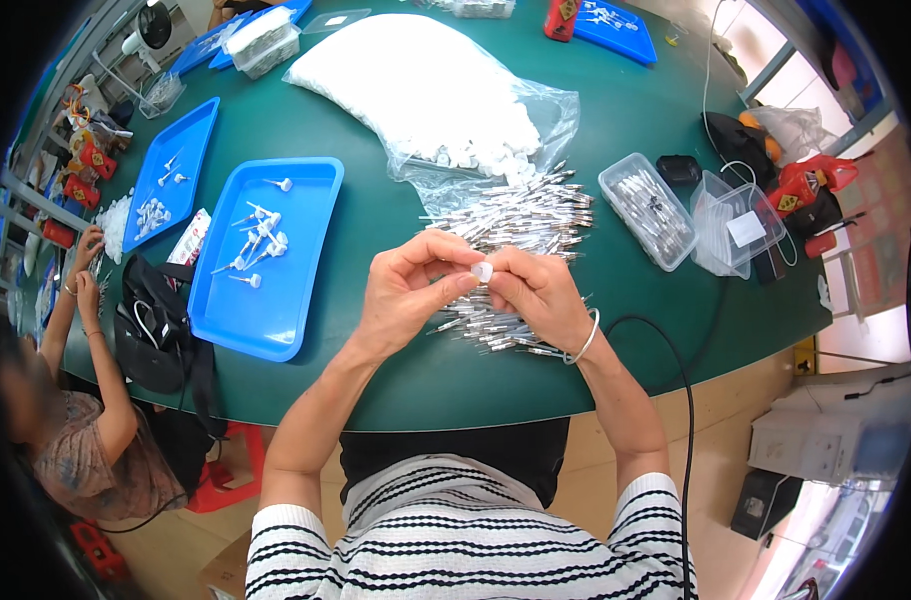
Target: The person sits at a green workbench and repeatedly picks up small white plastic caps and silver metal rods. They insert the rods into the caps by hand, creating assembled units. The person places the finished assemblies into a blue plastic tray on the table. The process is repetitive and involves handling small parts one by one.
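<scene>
Over the green table, my left hand (406, 290) and my right hand (538, 297) meet with fingertips closed around a small white plastic cap (483, 271). Both hands pinch it from opposite sides; whether a thin rod is in it is hidden by the fingers. Right beneath and beyond my hands lies a loose pile of thin silvery rods (521, 215). Behind that pile, a large clear bag (416, 90) spills white caps toward me. To the left, a blue tray (314, 250) holds several rods with white caps on their ends.
A second blue tray (204, 140) stands farther left, near a co-worker's hands (88, 265). A black bag (148, 330) sits at the table edge. Rightward are a clear box of rods (644, 205), a small black case (679, 169) and clear containers (721, 235). A black cable (688, 420) hangs beside my right arm.
</scene>
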### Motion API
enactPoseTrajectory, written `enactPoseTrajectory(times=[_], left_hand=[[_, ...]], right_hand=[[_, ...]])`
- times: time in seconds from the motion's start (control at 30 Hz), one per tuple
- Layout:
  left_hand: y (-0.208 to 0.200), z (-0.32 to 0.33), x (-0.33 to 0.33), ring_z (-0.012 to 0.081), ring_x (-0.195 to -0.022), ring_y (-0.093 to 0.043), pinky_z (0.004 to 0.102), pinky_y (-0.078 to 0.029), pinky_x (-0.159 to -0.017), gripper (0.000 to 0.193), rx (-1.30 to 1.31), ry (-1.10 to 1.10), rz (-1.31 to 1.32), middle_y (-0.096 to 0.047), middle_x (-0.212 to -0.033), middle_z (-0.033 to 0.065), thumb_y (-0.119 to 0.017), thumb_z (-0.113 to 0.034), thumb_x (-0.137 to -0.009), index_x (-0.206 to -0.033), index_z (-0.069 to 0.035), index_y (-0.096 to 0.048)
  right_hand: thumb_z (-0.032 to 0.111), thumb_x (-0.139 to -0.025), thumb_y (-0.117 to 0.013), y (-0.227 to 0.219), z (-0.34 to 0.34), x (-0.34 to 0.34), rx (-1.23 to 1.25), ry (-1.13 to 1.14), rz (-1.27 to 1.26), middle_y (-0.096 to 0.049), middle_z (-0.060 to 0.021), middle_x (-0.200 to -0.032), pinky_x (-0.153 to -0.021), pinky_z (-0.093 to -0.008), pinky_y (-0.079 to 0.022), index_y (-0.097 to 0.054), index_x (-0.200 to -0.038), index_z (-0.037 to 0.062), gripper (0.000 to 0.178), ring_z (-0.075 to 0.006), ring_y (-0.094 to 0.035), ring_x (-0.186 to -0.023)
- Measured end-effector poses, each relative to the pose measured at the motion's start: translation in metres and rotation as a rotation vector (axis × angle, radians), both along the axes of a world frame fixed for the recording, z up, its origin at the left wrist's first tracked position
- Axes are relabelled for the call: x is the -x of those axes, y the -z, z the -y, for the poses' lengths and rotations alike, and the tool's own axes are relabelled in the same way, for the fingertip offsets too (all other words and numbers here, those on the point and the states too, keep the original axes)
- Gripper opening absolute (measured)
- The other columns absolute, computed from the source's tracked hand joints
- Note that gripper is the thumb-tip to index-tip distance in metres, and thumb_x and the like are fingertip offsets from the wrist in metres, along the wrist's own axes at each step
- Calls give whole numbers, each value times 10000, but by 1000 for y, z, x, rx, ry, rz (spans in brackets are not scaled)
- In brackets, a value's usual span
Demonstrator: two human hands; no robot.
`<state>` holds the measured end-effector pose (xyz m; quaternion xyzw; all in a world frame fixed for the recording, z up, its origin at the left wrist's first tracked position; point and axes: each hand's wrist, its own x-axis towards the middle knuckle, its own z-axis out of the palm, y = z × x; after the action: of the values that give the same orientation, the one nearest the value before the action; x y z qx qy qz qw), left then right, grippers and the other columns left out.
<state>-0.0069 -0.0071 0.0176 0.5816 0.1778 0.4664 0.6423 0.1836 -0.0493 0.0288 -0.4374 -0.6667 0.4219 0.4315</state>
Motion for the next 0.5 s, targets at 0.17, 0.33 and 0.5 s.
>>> enactPoseTrajectory(times=[0.17, 0.33, 0.5], left_hand=[[-5, 1, 2, 147, -915, -597, 270, -519, -823, 183, -7, 11, -51, -597, -997, 107, -661, 79, -815, -994, 41, -665], [-5, -3, 8, 147, -909, -591, 275, -520, -815, 172, -16, 36, -121, -607, -985, 101, -671, 66, -817, -983, 21, -679], [-10, -2, 8, 153, -914, -590, 283, -521, -809, 168, 25, 62, -122, -613, -995, 96, -661, 69, -823, -979, 11, -686]], right_hand=[[149, -924, -589, 8, 0, 1, -114, 12, 37, -589, -40, -654, -530, -268, -454, -650, -939, 37, 128, -130, -584, -566], [149, -919, -596, 10, 2, 5, -178, 37, 45, -597, -50, -664, -531, -272, -452, -658, -959, 37, 135, -134, -586, -564], [125, -917, -593, 9, 5, 7, -161, 57, 16, -606, -50, -672, -518, -262, -449, -659, -963, 35, 121, -132, -582, -549]])
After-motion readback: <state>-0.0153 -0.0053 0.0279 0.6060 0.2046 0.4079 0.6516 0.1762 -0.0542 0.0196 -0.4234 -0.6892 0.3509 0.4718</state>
